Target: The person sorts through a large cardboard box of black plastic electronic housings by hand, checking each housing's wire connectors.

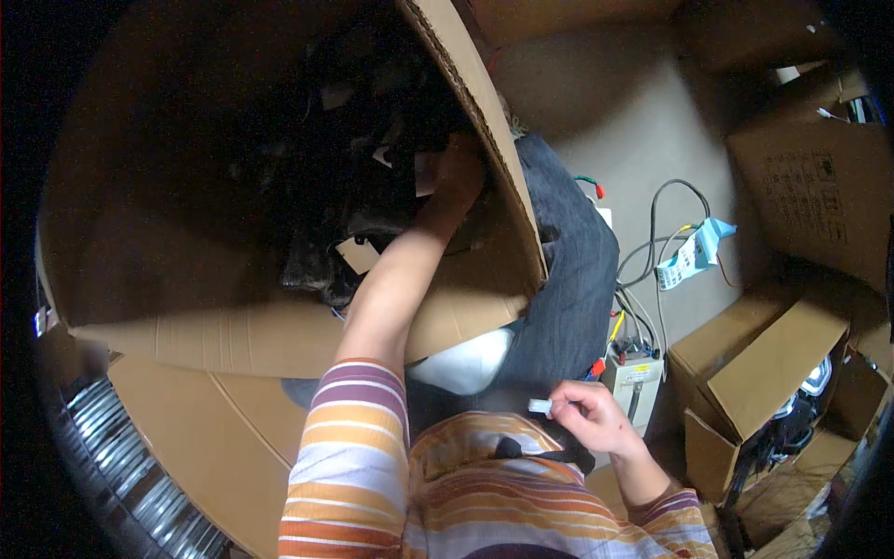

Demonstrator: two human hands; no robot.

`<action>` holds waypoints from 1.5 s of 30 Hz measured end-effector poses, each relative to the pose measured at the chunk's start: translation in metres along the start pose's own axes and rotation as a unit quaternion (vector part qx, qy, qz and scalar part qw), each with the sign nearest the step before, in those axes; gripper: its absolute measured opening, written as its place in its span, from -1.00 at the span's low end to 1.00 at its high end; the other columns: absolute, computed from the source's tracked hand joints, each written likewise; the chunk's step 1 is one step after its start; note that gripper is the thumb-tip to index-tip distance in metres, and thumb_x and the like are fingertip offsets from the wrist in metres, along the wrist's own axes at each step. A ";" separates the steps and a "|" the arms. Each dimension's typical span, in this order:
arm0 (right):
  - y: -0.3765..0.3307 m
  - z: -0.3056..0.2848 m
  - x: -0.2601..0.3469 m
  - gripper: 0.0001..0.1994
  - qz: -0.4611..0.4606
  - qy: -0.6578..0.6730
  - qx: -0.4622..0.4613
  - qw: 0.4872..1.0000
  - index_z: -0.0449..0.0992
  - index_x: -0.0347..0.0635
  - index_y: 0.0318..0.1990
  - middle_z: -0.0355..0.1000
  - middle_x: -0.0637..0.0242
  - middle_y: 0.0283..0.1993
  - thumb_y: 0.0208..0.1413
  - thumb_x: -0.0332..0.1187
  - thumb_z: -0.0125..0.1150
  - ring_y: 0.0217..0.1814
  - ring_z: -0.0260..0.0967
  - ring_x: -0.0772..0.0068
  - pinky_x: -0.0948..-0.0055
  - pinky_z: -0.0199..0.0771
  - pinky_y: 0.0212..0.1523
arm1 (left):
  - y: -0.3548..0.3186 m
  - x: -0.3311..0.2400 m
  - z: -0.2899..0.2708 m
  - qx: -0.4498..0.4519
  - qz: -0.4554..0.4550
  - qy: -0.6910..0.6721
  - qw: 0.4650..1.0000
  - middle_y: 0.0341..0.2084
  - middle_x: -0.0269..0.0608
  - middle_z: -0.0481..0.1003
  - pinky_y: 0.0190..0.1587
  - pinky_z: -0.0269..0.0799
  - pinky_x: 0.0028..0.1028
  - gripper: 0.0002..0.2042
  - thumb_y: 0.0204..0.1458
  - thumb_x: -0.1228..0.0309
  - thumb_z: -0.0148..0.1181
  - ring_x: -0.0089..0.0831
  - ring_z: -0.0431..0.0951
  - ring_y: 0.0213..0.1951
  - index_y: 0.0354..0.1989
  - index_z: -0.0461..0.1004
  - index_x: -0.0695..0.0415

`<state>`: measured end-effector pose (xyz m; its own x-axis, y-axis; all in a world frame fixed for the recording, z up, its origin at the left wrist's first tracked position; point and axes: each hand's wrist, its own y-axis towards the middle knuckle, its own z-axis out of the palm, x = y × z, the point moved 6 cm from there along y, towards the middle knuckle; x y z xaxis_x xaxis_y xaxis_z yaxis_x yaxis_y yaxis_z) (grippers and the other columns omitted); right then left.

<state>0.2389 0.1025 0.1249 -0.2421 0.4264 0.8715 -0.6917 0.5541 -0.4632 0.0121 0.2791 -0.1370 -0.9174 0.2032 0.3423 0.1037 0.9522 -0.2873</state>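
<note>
My left arm reaches down into a large open cardboard box [186, 343]. Deep in its shadow my left hand [454, 172] is among dark, plastic-looking items [372, 219], and its fingers are too dark to make out. A pale tag [358, 255] lies on those items beside my forearm. In front of my lap my right hand [599, 419] is closed, pinching a small white plastic connector [539, 406] between thumb and fingers. The connector's tip points left, clear of the box.
A whitish battery-like unit [635, 391] with cables stands on the floor at the right, near a crumpled blue printed wrapper [694, 253]. Beyond is an open carton [778, 368] with lamp-like parts. Shiny metal cylinders [140, 475] line the lower left. Another printed carton [819, 191] stands far right.
</note>
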 end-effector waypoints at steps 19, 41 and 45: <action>-0.002 0.050 0.023 -0.87 -0.042 -0.071 0.082 0.993 0.31 -0.31 -0.55 0.21 0.26 -0.65 -0.11 -0.42 -0.08 -0.67 0.16 0.47 0.56 0.12 -0.65 | -0.248 0.075 -0.186 -0.085 -0.052 -0.695 0.712 -0.49 -0.28 0.31 -0.30 0.21 -0.54 -0.92 -0.18 0.50 0.00 -0.49 0.30 -0.36 -0.56 0.34 0.26; -0.012 0.081 0.042 -0.93 -0.102 -0.134 0.094 0.981 0.28 -0.28 -0.57 0.21 0.27 -0.63 -0.15 -0.48 -0.06 -0.62 0.18 0.38 0.54 0.14 -0.63 | -0.336 0.001 -0.215 0.031 0.039 -0.715 0.697 -0.44 0.01 0.38 -0.41 0.32 -0.43 -0.72 -0.12 0.55 -0.12 -0.19 0.41 -0.44 -0.16 0.24 0.26; -0.020 0.063 0.063 -0.93 -0.190 -0.124 0.123 0.966 0.30 -0.28 -0.63 0.23 0.28 -0.66 -0.21 -0.49 -0.05 -0.65 0.16 0.35 0.47 0.13 -0.64 | -0.347 -0.014 -0.212 0.084 0.225 -0.693 0.680 -0.53 -0.01 0.34 -0.36 0.27 -0.35 -0.74 -0.07 0.46 -0.20 -0.14 0.35 -0.45 -0.20 0.28 0.29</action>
<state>0.1941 0.0733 0.1994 -0.0725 0.0240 0.9971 -0.8960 0.4376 -0.0756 0.0705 -0.0061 0.1472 -0.3009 -0.0554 -0.9520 0.5549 0.8017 -0.2220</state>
